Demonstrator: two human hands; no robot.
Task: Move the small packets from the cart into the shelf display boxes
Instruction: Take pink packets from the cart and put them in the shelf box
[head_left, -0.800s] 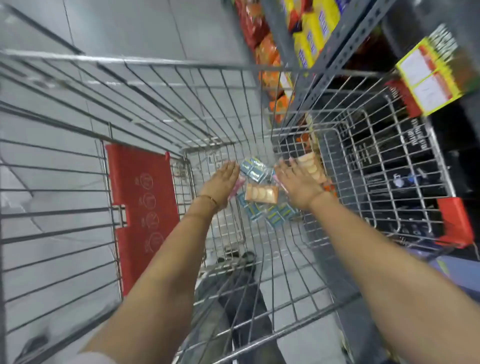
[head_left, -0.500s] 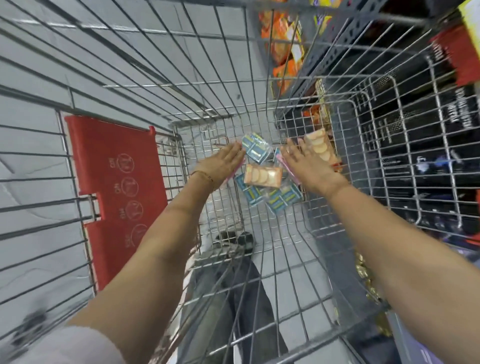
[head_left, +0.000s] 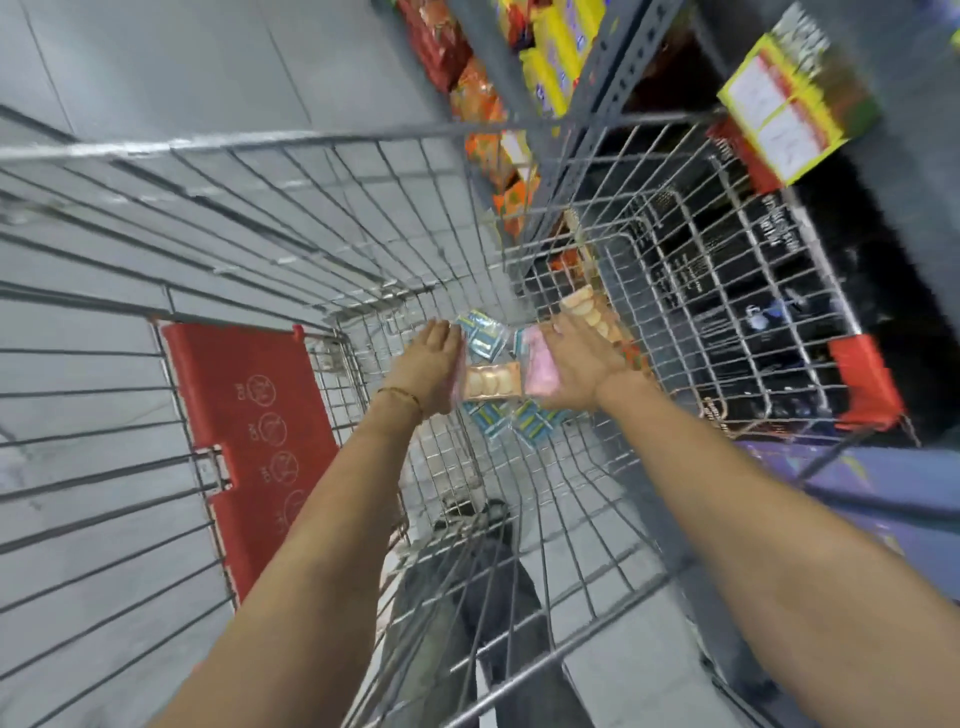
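Both my arms reach down into the wire cart (head_left: 613, 249). My left hand (head_left: 431, 364) and my right hand (head_left: 576, 364) face each other with straight fingers and squeeze a small pile of packets between the palms. An orange biscuit packet (head_left: 491, 382) spans the gap and touches both hands. A pink packet (head_left: 540, 364) stands against my right palm, and a pink edge shows at my left palm. Blue packets (head_left: 480, 338) lie behind the pile, and more blue packets (head_left: 530, 423) lie in front of it. Another biscuit packet (head_left: 587, 309) lies past my right fingertips.
The cart's red child-seat flap (head_left: 249, 431) hangs on the left. Grey shelving (head_left: 618, 67) with yellow, orange and red packs stands to the right of the cart. A yellow display box (head_left: 789, 104) sits on the upper right shelf. My dark trouser leg (head_left: 493, 597) shows through the cart floor.
My hands have closed in on the pile, so the orange packet now touches both, and the pink packet shows more against my right palm. The view has tilted up towards the shelves.
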